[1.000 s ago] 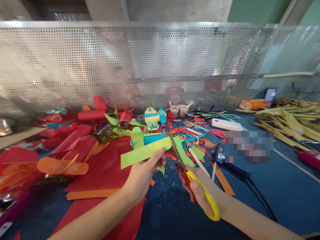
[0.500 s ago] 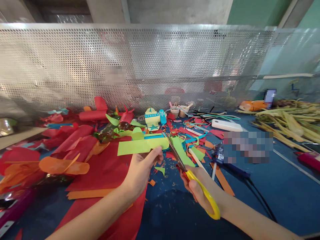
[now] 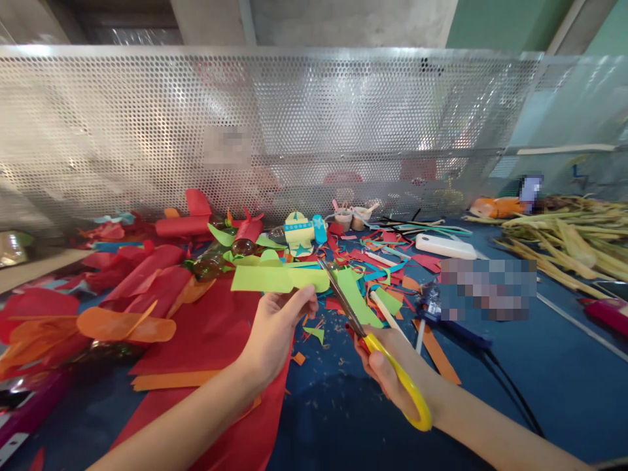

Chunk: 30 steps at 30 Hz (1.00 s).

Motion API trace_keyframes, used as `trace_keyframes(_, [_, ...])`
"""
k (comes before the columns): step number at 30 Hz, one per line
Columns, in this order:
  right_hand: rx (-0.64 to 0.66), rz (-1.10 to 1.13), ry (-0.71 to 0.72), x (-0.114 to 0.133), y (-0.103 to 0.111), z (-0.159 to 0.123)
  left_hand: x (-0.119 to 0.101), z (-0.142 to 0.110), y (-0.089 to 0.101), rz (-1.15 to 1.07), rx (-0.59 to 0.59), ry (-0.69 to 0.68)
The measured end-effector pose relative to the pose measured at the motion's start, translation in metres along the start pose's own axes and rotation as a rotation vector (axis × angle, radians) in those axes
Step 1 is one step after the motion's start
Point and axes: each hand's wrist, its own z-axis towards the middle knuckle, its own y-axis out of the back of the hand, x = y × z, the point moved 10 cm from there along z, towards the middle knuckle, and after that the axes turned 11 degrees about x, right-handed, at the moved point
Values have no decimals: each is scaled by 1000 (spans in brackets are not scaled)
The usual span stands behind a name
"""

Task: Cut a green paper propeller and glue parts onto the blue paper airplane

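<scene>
Between thumb and fingers, my left hand [image 3: 282, 327] pinches a light green paper strip [image 3: 267, 279] near its right end. My right hand [image 3: 385, 363] is wrapped round the yellow handle of a pair of scissors [image 3: 343, 297], whose blades point up and to the left. The blade tips lie close beside the strip's right end; I cannot tell whether they touch it. Under my left wrist lies a large red paper sheet [image 3: 196, 333], with orange paper strips [image 3: 174, 379] on top.
Coloured scraps [image 3: 387, 255] litter the blue table [image 3: 338, 405] beyond the scissors. Paper-decorated bottles [image 3: 209, 261] stand or lie at the left. A glue gun [image 3: 456, 330] with a cable is on the right, near a white box [image 3: 445, 246] and dry stalks [image 3: 564, 242]. A perforated metal screen [image 3: 314, 118] rises behind.
The green strip has shifted very slightly up and turned to lie more level in my left hand. My right hand and the scissors look unmoved.
</scene>
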Motion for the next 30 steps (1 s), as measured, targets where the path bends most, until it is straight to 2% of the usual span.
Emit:
trace_keyframes(8, [-13, 5, -15, 2, 2, 0, -5, 4, 5, -25, -28, -58])
trace_keyframes(23, [-5, 2, -36, -4, -1, 2, -5, 5, 6, -35, 19, -81])
trace_keyframes(30, [-16, -61, -27, 4, 1, 0, -6, 6, 5, -40, 20, -89])
